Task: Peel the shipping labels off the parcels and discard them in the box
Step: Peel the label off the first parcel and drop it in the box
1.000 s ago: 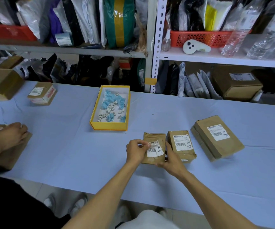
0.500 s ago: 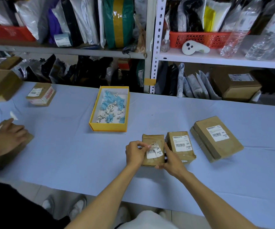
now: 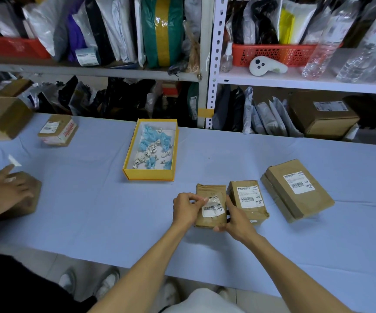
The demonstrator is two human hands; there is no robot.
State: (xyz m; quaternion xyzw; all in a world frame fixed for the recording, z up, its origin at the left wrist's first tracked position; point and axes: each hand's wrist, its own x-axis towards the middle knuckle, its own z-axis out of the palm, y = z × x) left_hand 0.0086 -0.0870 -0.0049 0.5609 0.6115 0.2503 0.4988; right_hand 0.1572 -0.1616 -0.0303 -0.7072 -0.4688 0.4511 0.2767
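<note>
A small brown parcel (image 3: 209, 220) lies on the blue table (image 3: 92, 199) in front of me. My left hand (image 3: 185, 208) pinches the top edge of its white shipping label (image 3: 213, 207), which is partly lifted and folded down. My right hand (image 3: 236, 219) grips the parcel's right side and near edge. Right of it lie a second brown parcel (image 3: 248, 199) and a larger one (image 3: 297, 188), each with a flat label. The yellow box (image 3: 150, 150) with crumpled labels and blue scraps stands beyond, to the left.
Another person's hand (image 3: 4, 195) rests on a brown parcel (image 3: 27, 199) at the left edge. More boxes (image 3: 58, 133) sit at the far left. Shelves packed with bags and boxes (image 3: 322, 114) stand behind the table.
My left hand has pulled the label's top edge farther down the parcel. The other person's hand at the left has shifted and now holds a white strip upward.
</note>
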